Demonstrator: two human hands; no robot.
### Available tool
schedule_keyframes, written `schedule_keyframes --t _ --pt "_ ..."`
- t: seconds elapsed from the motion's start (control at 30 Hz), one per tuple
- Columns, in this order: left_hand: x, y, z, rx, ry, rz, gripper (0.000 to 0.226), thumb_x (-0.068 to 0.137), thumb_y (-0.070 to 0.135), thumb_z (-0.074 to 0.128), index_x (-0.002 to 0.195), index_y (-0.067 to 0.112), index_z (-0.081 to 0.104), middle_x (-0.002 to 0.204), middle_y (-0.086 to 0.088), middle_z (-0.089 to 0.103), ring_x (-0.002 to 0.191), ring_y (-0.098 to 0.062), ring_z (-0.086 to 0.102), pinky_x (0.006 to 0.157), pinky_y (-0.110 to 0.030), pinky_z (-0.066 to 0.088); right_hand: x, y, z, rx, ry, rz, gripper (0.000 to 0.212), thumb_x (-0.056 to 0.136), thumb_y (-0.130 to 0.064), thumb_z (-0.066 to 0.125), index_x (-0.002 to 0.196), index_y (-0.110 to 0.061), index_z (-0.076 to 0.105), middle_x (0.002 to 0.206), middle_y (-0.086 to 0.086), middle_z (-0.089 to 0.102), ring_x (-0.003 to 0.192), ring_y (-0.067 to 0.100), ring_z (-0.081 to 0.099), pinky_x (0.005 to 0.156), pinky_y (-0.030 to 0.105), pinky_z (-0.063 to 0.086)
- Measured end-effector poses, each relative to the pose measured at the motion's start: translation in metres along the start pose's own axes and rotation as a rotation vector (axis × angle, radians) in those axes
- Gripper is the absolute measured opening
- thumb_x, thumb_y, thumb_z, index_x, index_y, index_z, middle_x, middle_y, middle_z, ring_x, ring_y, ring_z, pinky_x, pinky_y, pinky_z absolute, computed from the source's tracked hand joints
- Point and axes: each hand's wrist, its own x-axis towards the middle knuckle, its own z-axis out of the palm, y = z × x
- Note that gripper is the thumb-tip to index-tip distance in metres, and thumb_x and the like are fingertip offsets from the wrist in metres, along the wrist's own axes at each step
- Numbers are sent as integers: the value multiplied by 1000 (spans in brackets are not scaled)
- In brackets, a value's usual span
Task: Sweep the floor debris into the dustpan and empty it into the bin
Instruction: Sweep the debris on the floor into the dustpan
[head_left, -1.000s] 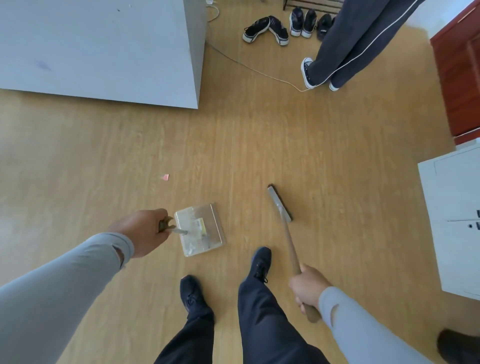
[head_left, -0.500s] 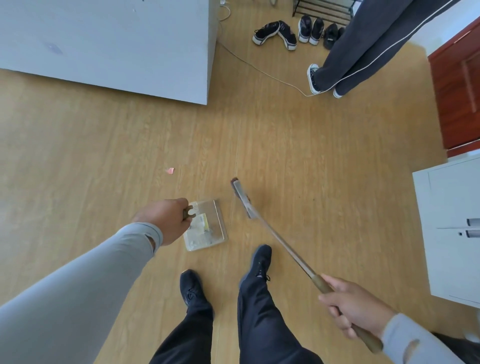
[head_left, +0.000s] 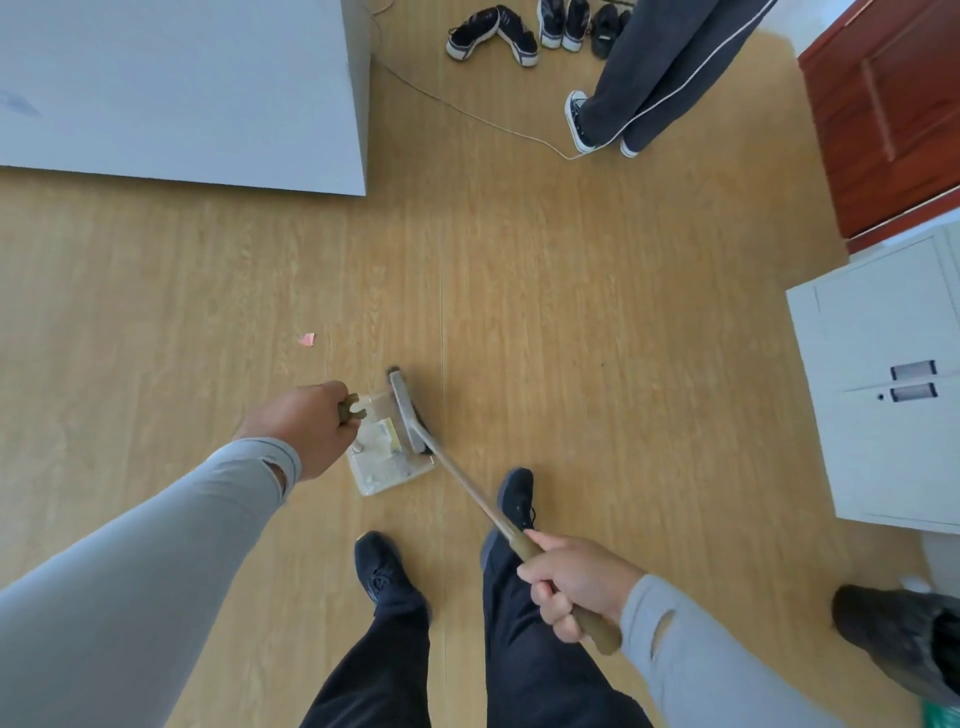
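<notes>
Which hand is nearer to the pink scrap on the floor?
Left. The left hand grips the dustpan handle just below and right of the pink scrap; the right hand holds the broom handle far lower right.

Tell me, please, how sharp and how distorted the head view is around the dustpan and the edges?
Head view: the dustpan and broom head read fairly sharp; wide-angle bending bows the white cabinet and grey block near the edges; the dark bag at lower right is blurred.
</notes>
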Motion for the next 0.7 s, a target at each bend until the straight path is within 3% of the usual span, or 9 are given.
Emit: schedule_keyframes --t 0.17,0.33,0.47,0.53,0.6,0.63,0.7 --pt "-13 -14 9 -61 -45 -15 20 99 44 51 88 27 53 80 4 64 69 -20 65 60 -33 54 -43 21 -48 73 46 -16 64 96 -6 54 152 -31 37 68 4 50 49 11 34 40 22 29" --pt "-25 2 3 -38 -60 59 25 98 50 52 87 28 56 74 5 66 64 -19 65 60 -36 57 -60 57 -104 96 287 -18 67 97 -8 53 156 -31 31 66 5 49 45 12 37 41 22 33" --pt "-15 55 0 83 -65 171 26 98 52 48 89 29 55 76 7 65 65 -18 64 61 -35 57 -38 59 -157 120 487 23 66 97 -5 50 156 -28 31 63 6 49 42 13 40 40 19 37" --pt "-5 86 2 134 -74 230 25 98 52 47 89 30 53 76 8 64 66 -17 64 62 -34 57 -18 59 -177 102 531 54 49 94 -3 48 139 -21 47 62 8 49 45 17 42 43 22 40" --pt "5 116 8 168 -95 276 22 99 50 47 89 31 52 76 9 64 67 -16 64 62 -33 56 -3 55 -183 69 532 93 15 91 -3 48 101 -1 59 60 11 52 48 21 46 51 28 43" --pt "10 130 12 180 -110 290 21 99 49 47 90 31 53 76 9 63 67 -15 63 62 -32 55 5 51 -182 47 527 124 13 91 -4 48 88 3 59 56 12 55 51 23 50 55 31 44" --pt "17 157 21 207 -127 314 20 100 48 46 93 30 53 78 9 64 68 -15 63 61 -31 54 21 46 -175 8 472 154 18 90 -4 47 80 2 60 51 12 58 62 28 56 66 35 46"
